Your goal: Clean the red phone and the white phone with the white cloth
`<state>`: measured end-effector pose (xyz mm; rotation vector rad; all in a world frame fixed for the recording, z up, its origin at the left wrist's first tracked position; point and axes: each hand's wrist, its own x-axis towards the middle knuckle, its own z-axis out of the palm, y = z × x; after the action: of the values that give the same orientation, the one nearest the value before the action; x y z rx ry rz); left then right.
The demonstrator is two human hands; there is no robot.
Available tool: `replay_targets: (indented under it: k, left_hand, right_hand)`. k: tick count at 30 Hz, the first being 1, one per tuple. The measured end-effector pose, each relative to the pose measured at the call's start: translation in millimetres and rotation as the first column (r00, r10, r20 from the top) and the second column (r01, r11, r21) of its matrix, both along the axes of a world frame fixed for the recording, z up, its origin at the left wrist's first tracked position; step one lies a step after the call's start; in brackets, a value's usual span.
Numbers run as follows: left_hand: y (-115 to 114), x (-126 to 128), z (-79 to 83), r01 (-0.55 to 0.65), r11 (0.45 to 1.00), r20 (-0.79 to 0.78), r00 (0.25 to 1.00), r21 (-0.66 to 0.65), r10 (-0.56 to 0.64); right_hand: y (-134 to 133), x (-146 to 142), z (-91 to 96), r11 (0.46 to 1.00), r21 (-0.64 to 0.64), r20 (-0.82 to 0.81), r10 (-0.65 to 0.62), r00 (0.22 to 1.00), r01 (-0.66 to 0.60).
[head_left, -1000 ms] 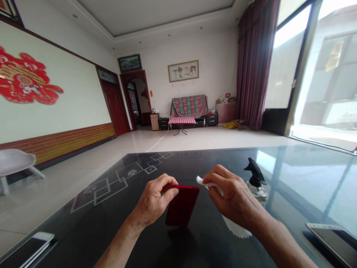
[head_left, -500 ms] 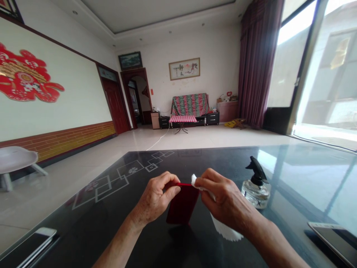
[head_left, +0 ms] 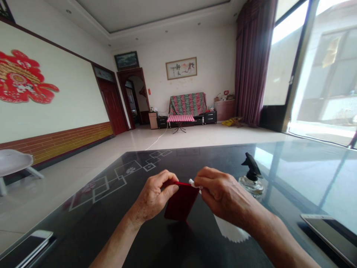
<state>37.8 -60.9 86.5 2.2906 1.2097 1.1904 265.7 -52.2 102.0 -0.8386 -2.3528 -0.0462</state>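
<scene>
A flat, dark red phone [head_left: 181, 203] stands tilted above the black table, its top edge toward the far side. Thumb and fingers of my left hand [head_left: 156, 193] pinch its upper left corner. My right hand [head_left: 220, 190] is closed on a white tissue [head_left: 192, 182], which touches the phone's top edge near the right corner. Below my right wrist lies a white sheet with a jagged edge [head_left: 231, 229], partly hidden by the hand. Just beyond that hand is a clear spray bottle [head_left: 252, 178] with a black trigger head.
On the glossy black table [head_left: 139, 238], a white-framed phone [head_left: 26, 247] lies at the left edge and another phone [head_left: 331, 236] at the right. A pale chair [head_left: 16, 162] stands on the floor to the left. Farther back is a small table with a checked cloth [head_left: 180, 118].
My right hand has turned slightly, and the tissue now sits lower against the phone's top edge. The whole view has shifted a little; my left hand keeps its hold on the corner.
</scene>
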Motion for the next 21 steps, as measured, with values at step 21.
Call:
replay_targets:
  k: [21]
  left_hand:
    - [2.0,-2.8,-1.6,-0.009,1.0,0.012,1.0,-0.022,0.01]
  right_hand:
    - [7.2,9.5,-7.6,0.998,0.002,-0.019,0.063,0.998,-0.063]
